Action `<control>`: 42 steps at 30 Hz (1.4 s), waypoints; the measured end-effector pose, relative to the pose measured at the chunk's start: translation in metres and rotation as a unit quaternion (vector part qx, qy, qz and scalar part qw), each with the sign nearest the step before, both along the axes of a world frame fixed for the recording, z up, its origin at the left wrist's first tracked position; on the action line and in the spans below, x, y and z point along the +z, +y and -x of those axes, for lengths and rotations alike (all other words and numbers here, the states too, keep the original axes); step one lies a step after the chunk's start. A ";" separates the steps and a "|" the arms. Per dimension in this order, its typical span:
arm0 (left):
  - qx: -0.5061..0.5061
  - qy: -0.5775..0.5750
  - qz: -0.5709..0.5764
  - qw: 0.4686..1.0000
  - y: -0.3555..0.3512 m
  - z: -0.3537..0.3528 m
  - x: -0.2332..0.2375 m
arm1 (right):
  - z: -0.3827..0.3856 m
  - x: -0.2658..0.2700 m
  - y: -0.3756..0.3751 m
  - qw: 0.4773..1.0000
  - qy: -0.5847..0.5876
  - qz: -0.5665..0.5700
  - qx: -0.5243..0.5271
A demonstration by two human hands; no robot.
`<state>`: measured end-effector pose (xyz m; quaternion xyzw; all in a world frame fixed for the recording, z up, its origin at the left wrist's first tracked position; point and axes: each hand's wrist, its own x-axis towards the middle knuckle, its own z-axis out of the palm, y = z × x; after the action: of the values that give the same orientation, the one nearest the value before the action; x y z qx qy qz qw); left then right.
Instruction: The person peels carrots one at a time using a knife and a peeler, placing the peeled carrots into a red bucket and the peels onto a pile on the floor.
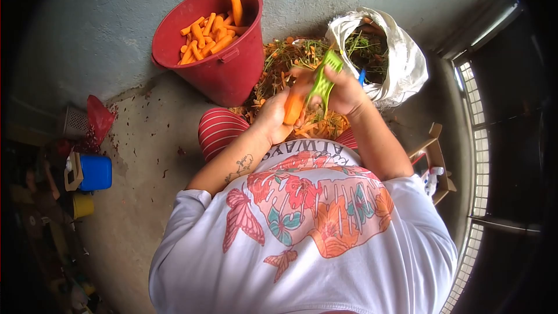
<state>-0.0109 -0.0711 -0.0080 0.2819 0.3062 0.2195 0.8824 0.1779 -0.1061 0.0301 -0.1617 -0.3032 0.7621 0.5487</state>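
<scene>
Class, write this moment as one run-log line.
left hand: holds carrot | right hand: holds green peeler | nearby: red bucket, peelings, white bag

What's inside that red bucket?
Peeled carrot pieces lie piled in the red bucket, one long carrot leaning above the rim. Whatever lies under the pile, and the bucket's floor, is covered.

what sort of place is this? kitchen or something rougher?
Probably a rough home porch or utility area used for food prep, not a fitted kitchen. Bare concrete floor, a red bucket of peeled carrots, and a peelings pile on the ground. Left hand holds a carrot, right hand a green peeler.
</scene>
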 end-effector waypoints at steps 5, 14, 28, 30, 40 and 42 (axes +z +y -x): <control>0.014 -0.022 0.066 0.997 0.000 0.003 0.010 | -0.056 -0.028 0.027 0.851 0.060 0.211 -0.478; 0.028 -0.077 0.126 0.989 0.008 0.003 -0.008 | 0.000 -0.006 -0.011 0.900 -0.135 0.163 -0.380; 0.071 -0.061 0.081 0.992 -0.013 -0.003 0.020 | 0.039 0.005 -0.022 0.899 -0.305 0.041 -0.311; 0.064 -0.071 0.083 0.992 -0.014 -0.002 0.021 | 0.040 -0.001 -0.019 0.906 -0.268 0.022 -0.328; 0.096 -0.030 0.083 0.991 -0.023 -0.004 0.030 | 0.037 -0.007 -0.019 0.901 -0.289 0.007 -0.325; 0.110 -0.026 0.087 0.990 -0.026 -0.006 0.037 | 0.038 -0.007 -0.020 0.893 -0.317 0.011 -0.319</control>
<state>-0.0049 -0.0971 0.0291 0.1626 0.3303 0.2946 0.8818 0.1401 -0.1260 0.0232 -0.4891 -0.3850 0.4577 0.6349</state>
